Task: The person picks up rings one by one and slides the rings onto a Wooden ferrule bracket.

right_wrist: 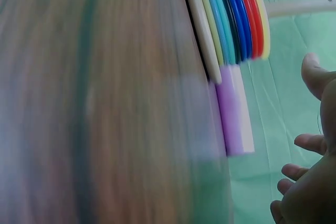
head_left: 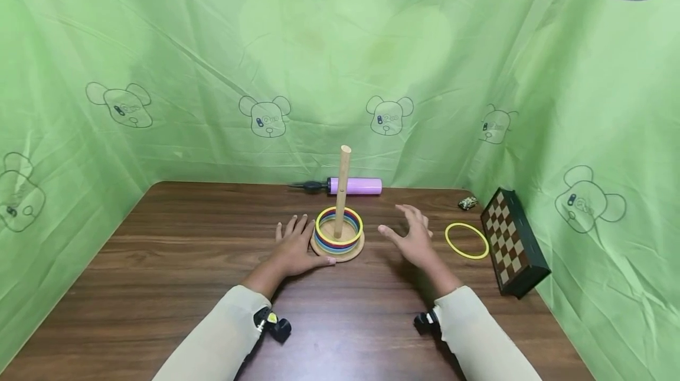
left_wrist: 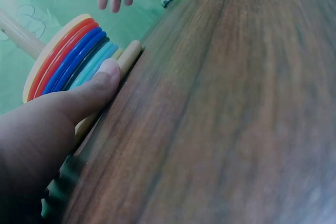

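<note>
A wooden ring-toss stand with an upright peg (head_left: 344,171) holds a stack of coloured rings (left_wrist: 79,59), yellow on top, then red, blue, black and light blue. The left hand (head_left: 294,251) lies spread along the left side of the round base (head_left: 347,257). Its thumb (left_wrist: 100,85) rests straight on the base's front edge beside the lower rings. To the right of the stand, the right hand (head_left: 417,239) hovers over the table with fingers spread, holding nothing. A loose yellow ring (head_left: 463,224) lies on the table just beyond it.
A purple hand pump (head_left: 363,186) with a black nozzle lies behind the stand. At the right edge a folded chessboard case (head_left: 507,239) stands on its side, with a small shiny object (head_left: 467,202) near its far end. Green cloth (head_left: 319,56) surrounds the table.
</note>
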Tool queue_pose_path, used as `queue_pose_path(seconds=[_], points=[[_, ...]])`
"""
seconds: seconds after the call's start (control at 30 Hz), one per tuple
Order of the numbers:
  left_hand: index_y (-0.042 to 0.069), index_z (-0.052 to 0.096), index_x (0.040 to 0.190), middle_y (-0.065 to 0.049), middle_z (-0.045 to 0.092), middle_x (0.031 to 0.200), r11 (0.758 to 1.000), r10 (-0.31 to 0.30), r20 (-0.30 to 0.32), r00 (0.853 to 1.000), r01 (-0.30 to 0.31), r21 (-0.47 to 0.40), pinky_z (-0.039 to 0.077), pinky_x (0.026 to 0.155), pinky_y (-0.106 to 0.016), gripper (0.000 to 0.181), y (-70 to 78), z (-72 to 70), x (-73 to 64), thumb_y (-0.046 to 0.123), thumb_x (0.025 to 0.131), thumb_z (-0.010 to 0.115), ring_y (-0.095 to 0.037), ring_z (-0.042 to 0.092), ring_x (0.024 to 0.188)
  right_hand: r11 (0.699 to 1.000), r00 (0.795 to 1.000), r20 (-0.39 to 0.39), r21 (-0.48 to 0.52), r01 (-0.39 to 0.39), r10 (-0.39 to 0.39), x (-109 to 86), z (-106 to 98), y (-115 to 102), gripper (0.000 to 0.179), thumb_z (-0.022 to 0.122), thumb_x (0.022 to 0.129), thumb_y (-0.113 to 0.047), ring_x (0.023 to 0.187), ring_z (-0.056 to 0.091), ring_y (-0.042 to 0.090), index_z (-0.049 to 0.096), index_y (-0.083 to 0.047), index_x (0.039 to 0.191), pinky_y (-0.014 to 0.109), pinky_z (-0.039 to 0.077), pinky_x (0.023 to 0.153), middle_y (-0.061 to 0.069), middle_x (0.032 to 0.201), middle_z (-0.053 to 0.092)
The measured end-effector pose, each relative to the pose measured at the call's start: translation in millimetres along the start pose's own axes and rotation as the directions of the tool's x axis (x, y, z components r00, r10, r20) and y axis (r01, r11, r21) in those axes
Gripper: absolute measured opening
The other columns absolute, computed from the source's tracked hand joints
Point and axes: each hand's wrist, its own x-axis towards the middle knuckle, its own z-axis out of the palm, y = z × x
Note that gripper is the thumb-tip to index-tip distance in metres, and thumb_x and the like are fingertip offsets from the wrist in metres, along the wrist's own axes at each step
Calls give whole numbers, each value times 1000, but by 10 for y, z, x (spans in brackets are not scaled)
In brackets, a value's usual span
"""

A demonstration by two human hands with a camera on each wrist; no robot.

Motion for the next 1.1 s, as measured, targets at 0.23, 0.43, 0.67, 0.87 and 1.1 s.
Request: queue_pose_path(seconds=[0.23, 0.43, 0.67, 0.87, 1.1], points=[[11, 36, 171, -22, 26, 180, 1000, -1, 0, 1000, 1, 3, 4, 132, -78, 128, -14, 4, 4, 91, 78, 72, -47, 13, 170, 995, 999, -7, -80, -53, 53, -27, -209, 162, 89, 81, 97, -52, 158, 23, 49, 44, -9, 165, 78, 17, 122, 22, 173, 32], [10, 36, 171, -22, 27, 180, 1000, 2, -11, 1000, -2, 8, 5, 131, -79, 128, -31, 23, 18, 90, 78, 74, -48, 15, 170, 988, 995, -5, -111, -103, 103, -60, -400, 320, 96, 79, 97, -57, 162, 14, 55, 38, -7, 167, 82, 13, 119, 29, 176, 23], [11, 37, 171, -22, 26, 180, 1000, 3, -5, 1000, -3, -3, 4, 132, -77, 128, -17, 8, -4, 91, 78, 73, -48, 14, 170, 964, 978, -31, -163, -211, 209, -77, -545, 583, 101, 75, 97, -64, 163, 10, 58, 34, -6, 169, 82, 14, 118, 32, 177, 17], [10, 38, 170, -23, 29, 179, 1000, 12, -17, 1000, -12, -2, 6, 131, -79, 128, -29, 18, -7, 90, 77, 74, -49, 16, 169, 946, 968, -44, -208, -250, 246, -80, -592, 753, 102, 74, 96, -66, 164, 5, 60, 34, -6, 169, 85, 10, 119, 34, 177, 16], [10, 37, 170, -23, 28, 179, 1000, 11, -21, 1000, -11, 2, 6, 131, -79, 128, -43, 32, 10, 89, 77, 74, -49, 16, 169, 946, 973, -58, -229, -230, 222, -67, -666, 860, 97, 74, 99, -58, 164, -4, 63, 37, 2, 166, 86, 0, 123, 39, 176, 17]])
